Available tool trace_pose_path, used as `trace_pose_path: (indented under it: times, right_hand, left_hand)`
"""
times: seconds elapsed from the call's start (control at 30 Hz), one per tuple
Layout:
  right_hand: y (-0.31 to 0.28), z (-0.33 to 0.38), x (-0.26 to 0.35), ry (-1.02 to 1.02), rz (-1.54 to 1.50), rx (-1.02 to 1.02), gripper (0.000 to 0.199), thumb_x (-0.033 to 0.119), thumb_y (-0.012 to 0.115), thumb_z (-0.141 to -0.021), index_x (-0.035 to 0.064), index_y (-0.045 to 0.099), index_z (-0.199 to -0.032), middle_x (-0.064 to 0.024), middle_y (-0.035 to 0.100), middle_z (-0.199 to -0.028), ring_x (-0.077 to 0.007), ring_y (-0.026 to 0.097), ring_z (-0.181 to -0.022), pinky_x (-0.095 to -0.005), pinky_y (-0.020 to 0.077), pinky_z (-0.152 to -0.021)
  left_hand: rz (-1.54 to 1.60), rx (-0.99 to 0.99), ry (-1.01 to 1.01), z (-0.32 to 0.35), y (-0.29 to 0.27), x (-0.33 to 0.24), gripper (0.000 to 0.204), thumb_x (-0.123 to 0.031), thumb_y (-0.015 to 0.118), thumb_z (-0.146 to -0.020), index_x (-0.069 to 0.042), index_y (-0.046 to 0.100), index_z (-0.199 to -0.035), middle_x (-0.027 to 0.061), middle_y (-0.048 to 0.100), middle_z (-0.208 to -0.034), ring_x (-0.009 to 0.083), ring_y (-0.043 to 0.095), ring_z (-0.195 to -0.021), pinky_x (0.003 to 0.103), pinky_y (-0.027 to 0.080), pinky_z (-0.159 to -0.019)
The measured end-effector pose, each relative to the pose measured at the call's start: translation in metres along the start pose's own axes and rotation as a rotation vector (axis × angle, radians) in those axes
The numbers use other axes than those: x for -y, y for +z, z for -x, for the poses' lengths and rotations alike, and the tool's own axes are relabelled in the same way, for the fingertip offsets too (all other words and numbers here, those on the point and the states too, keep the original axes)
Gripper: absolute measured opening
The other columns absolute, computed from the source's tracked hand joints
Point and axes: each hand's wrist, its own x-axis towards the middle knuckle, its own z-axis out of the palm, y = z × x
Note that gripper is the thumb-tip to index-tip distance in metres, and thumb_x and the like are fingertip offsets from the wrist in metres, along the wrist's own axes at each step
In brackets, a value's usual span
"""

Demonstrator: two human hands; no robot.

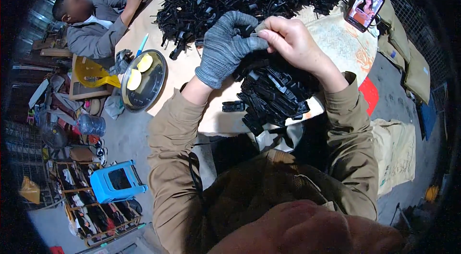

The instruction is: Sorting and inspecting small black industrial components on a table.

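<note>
Here the gloved left hand (224, 48) and bare right hand (288, 40) met above the table (336, 38), fingers pinched together on a small black plastic part (249, 31) between them. Its long axis and heading were hidden by the fingers; a slack pinch might have dropped it into the near pile of black parts (273, 93)

Grey concrete floor (122, 141) spreads under my round table (336, 38), which wears a pale patterned cloth. Left, near me, stands a blue plastic stool (116, 182) beside a low shoe rack (98, 218). Right lie tan sacks (394, 151).
</note>
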Motion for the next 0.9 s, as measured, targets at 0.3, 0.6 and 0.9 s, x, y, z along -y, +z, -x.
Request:
trace_pose_path:
  times: [0.3,0.6,0.9]
  right_hand:
    - [0.0,0.0,0.002,0.189,-0.311,0.042,0.02,0.017,0.05,-0.086,0.0017,0.057,-0.076,0.0018,0.053,-0.057,-0.0041,0.046,-0.053,-0.0206,0.0371,-0.05]
    - [0.004,0.002,0.009,0.198,-0.445,0.014,0.02,0.021,0.049,-0.088,0.0057,0.052,-0.076,0.0051,0.049,-0.057,-0.0005,0.036,-0.046,-0.0161,0.0271,-0.04]
    - [-0.002,0.0,0.001,0.066,-0.104,-0.174,0.02,0.014,0.068,-0.072,0.0012,0.061,-0.086,0.0044,0.05,-0.062,-0.0019,0.041,-0.054,-0.0172,0.0346,-0.047]
  left_hand:
    - [0.084,-0.049,0.111,0.003,0.003,-0.003,0.026,-0.009,0.072,-0.067,-0.005,0.058,-0.089,0.0014,0.059,-0.086,0.0086,0.053,-0.076,0.023,0.046,-0.071]
    - [-0.103,-0.137,0.32,0.009,0.01,-0.009,0.016,-0.007,0.066,-0.073,-0.003,0.059,-0.087,0.0043,0.062,-0.083,0.0098,0.057,-0.075,0.024,0.047,-0.07]
    - [-0.342,-0.1,0.285,0.002,0.011,-0.005,0.057,-0.007,0.065,-0.074,-0.004,0.038,-0.124,0.0086,0.053,-0.113,0.0162,0.054,-0.097,0.028,0.043,-0.084]
